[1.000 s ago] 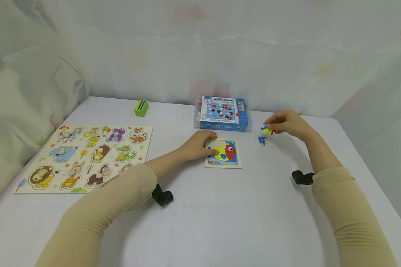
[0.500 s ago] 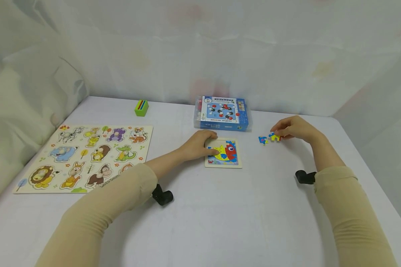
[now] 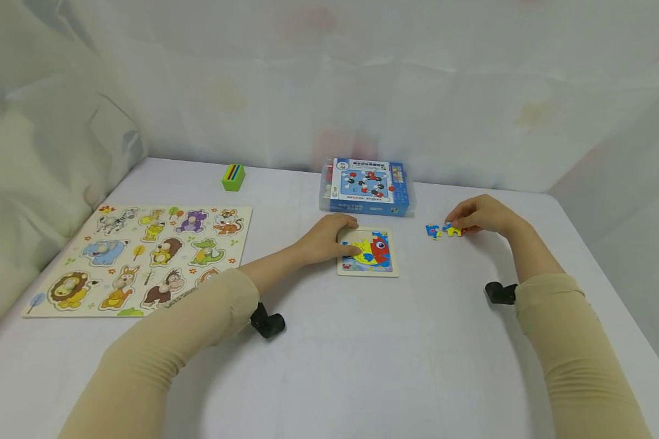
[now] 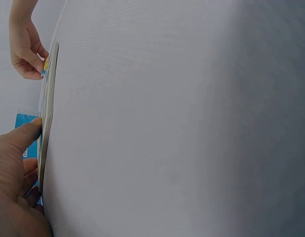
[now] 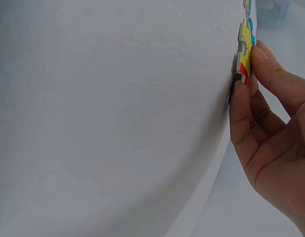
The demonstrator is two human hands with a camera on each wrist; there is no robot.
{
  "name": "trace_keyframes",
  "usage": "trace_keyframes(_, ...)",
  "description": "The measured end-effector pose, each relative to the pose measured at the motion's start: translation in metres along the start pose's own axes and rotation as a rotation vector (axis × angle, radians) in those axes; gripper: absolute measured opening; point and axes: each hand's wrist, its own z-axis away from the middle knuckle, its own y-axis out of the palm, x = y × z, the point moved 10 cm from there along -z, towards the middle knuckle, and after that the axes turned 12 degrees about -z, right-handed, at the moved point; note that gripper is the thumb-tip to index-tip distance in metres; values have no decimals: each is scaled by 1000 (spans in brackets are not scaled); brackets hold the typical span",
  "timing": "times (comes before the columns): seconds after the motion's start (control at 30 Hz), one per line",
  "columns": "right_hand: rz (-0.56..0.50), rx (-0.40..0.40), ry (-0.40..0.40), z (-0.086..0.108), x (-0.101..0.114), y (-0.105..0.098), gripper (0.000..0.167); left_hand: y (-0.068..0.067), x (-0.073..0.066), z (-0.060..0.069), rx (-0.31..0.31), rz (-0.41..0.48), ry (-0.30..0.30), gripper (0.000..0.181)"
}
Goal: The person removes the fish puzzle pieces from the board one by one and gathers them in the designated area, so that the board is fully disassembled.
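Observation:
The left hand [image 3: 324, 239] lies at the left side of a small framed fish puzzle [image 3: 381, 273], thumb over its face and fingers at the far edge; the left wrist view shows that thumb on the puzzle board [image 4: 50, 94]. The right hand [image 3: 486, 214] pinches a yellow, blue and red puzzle piece [image 3: 453, 231] low over the table. In the right wrist view the thumb and fingers hold the same piece [image 5: 245, 49] by its red end. Just left of it lies a blue and yellow piece [image 3: 432, 231]; whether the two touch, I cannot tell.
Behind the framed puzzle stands a blue box with molecule pictures [image 3: 368, 189]. A green block with coloured stripes [image 3: 233, 177] sits at the back left. The large animal puzzle board [image 3: 137, 256] covers the table's left part, close to the left forearm.
The right hand has carried its piece rightward and toward the near side, then lowered it beside the blue and yellow piece. The left hand has stayed on the framed puzzle.

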Motion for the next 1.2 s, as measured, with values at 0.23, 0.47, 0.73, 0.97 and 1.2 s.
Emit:
trace_keyframes(0.23, 36, -21, 1, 0, 0, 0, 34, 0, 0, 0, -2, -3, -2, 59)
trace_keyframes(0.47, 49, -28, 5, 2, 3, 0, 34, 0, 1, 0, 1, -4, -7, 59)
trace_keyframes(0.73, 68, -37, 15, 4, 2, -2, 34, 0, -1, 1, 8, 7, -21, 59)
trace_keyframes(0.97, 84, -94, -10, 7, 12, -7, 35, -1, -1, 2, 6, 9, -23, 58)
trace_keyframes(1.2, 47, -126, -58, 12, 30, -7, 40, -1, -1, 1, 2, 11, -13, 59)
